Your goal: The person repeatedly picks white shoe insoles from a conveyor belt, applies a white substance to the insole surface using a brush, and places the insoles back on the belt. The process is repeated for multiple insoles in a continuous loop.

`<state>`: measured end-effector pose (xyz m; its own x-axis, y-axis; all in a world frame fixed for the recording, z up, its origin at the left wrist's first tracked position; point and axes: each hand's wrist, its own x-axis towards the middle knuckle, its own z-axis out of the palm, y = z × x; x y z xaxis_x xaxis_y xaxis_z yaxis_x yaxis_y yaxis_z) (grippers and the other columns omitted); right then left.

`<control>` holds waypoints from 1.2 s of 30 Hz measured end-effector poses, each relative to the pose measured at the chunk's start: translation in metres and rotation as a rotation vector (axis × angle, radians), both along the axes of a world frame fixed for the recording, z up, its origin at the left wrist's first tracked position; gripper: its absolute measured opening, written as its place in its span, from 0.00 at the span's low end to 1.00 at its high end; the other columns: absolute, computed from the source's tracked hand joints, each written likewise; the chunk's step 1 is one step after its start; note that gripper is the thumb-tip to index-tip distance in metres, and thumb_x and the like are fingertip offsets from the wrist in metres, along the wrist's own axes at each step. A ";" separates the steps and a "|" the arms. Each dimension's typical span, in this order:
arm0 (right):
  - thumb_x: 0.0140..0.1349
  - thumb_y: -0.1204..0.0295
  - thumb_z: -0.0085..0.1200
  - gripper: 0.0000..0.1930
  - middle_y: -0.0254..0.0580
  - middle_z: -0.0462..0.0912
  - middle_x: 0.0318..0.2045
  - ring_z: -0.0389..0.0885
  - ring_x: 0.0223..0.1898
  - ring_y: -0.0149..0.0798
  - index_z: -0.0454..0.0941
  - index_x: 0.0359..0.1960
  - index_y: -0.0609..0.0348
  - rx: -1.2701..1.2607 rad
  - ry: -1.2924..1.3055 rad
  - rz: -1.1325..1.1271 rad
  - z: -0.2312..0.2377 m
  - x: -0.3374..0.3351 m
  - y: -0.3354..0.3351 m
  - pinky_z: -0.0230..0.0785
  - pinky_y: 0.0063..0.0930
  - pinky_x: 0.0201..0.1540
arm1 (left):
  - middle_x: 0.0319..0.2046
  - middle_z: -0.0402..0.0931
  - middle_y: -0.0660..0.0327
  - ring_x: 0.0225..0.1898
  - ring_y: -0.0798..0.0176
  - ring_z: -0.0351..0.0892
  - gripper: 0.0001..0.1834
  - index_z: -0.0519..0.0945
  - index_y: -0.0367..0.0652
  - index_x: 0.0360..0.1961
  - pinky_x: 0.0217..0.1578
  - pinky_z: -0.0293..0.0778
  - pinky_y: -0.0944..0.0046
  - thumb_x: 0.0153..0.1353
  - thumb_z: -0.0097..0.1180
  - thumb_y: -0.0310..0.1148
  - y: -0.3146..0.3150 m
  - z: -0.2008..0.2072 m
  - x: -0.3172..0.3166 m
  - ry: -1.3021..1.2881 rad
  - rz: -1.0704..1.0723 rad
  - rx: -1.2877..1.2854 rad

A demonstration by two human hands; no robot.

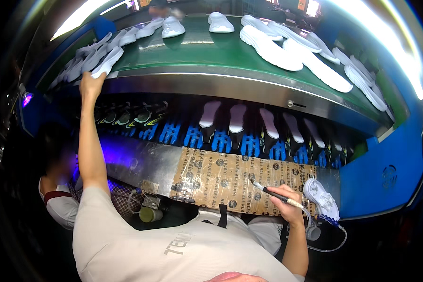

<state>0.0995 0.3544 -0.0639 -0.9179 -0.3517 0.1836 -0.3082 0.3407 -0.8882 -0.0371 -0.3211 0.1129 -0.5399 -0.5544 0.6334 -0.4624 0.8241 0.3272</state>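
Observation:
My left hand (92, 85) reaches up to the left part of the green conveyor belt, its fingers closed on the near end of a white shoe sole (110, 59). Other white soles lie close beside that one. Low on the right, my right hand (287, 203) grips a brush (267, 190) with a dark handle and a thin tube trailing from its back end. The bristles point up and left over a cardboard-covered ledge (221, 181). Just right of this hand, a white shoe (320, 197) rests at the ledge's end against a blue holder.
More white soles (270, 49) lie across the green belt (188, 54), bordered by a metal edge (211, 81). Below it, a row of dark uppers with pale bottoms (237, 117) stands in blue clamps (221, 141). A co-worker (58, 188) sits at the left.

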 end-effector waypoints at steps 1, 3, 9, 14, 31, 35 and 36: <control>0.59 0.77 0.65 0.16 0.44 0.85 0.32 0.83 0.35 0.38 0.89 0.50 0.61 -0.010 -0.020 0.000 0.001 -0.001 0.000 0.73 0.28 0.40 | 0.47 0.83 0.32 0.52 0.36 0.84 0.40 0.79 0.26 0.49 0.54 0.77 0.47 0.52 0.71 0.56 0.000 -0.003 0.021 0.047 0.012 0.031; 0.60 0.76 0.65 0.16 0.45 0.86 0.33 0.84 0.34 0.38 0.88 0.51 0.61 0.018 -0.007 0.006 0.000 -0.004 0.001 0.74 0.29 0.40 | 0.50 0.82 0.44 0.52 0.46 0.83 0.36 0.77 0.29 0.54 0.52 0.78 0.49 0.59 0.71 0.52 -0.007 -0.026 0.052 0.282 -0.146 0.256; 0.57 0.79 0.65 0.15 0.43 0.89 0.37 0.85 0.36 0.36 0.89 0.48 0.61 -0.081 0.013 -0.060 -0.008 -0.011 -0.005 0.75 0.28 0.41 | 0.67 0.63 0.36 0.68 0.30 0.65 0.32 0.66 0.35 0.65 0.70 0.58 0.21 0.67 0.60 0.43 0.087 -0.092 0.080 1.076 -1.072 1.544; 0.61 0.77 0.63 0.11 0.37 0.89 0.40 0.83 0.39 0.26 0.87 0.46 0.62 -0.398 -0.116 -0.284 -0.034 -0.011 0.003 0.72 0.19 0.44 | 0.56 0.81 0.48 0.59 0.47 0.80 0.29 0.80 0.35 0.56 0.64 0.74 0.44 0.68 0.45 0.49 0.209 -0.161 0.064 0.978 -0.973 1.858; 0.66 0.73 0.63 0.12 0.41 0.90 0.41 0.87 0.34 0.31 0.88 0.50 0.60 -0.362 -0.155 -0.200 0.000 -0.034 -0.063 0.81 0.24 0.42 | 0.56 0.79 0.47 0.57 0.47 0.83 0.46 0.63 0.46 0.75 0.57 0.83 0.45 0.75 0.13 0.69 0.398 -0.244 0.108 -0.242 -1.170 2.497; 0.63 0.78 0.64 0.13 0.41 0.88 0.35 0.82 0.31 0.31 0.88 0.49 0.60 -0.208 0.233 -0.320 -0.006 -0.049 -0.086 0.74 0.24 0.34 | 0.60 0.77 0.49 0.58 0.49 0.82 0.45 0.62 0.48 0.75 0.59 0.81 0.45 0.75 0.14 0.70 0.419 -0.250 0.107 -0.232 -1.151 2.430; 0.61 0.80 0.66 0.14 0.44 0.87 0.35 0.83 0.34 0.36 0.89 0.49 0.59 -0.146 0.384 -0.278 -0.012 -0.050 -0.089 0.75 0.28 0.38 | 0.60 0.77 0.49 0.59 0.49 0.82 0.45 0.62 0.48 0.75 0.60 0.81 0.45 0.75 0.14 0.70 0.426 -0.251 0.105 -0.201 -1.063 2.472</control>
